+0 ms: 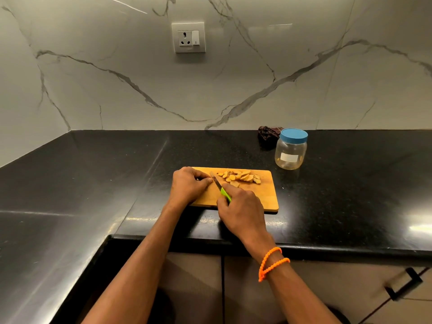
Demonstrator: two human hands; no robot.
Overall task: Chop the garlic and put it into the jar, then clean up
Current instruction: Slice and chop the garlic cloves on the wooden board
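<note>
A wooden cutting board (266, 195) lies on the black counter, with several yellowish cut slices (240, 177) piled at its far side. My left hand (188, 185) is curled over the board's left end and pinches a small piece, mostly hidden under the fingertips. My right hand (242, 212) grips a knife (219, 186) by its green handle; the blade's tip sits right beside my left fingertips. A clear plastic jar (290, 152) with a blue lid screwed on stands upright beyond the board's right corner.
A dark crumpled cloth (267, 134) lies behind the jar against the marble wall. A wall socket (188, 37) is above. The black counter (93, 174) wraps round to the left, and its front edge runs just below the board. A cabinet handle (404, 286) shows at lower right.
</note>
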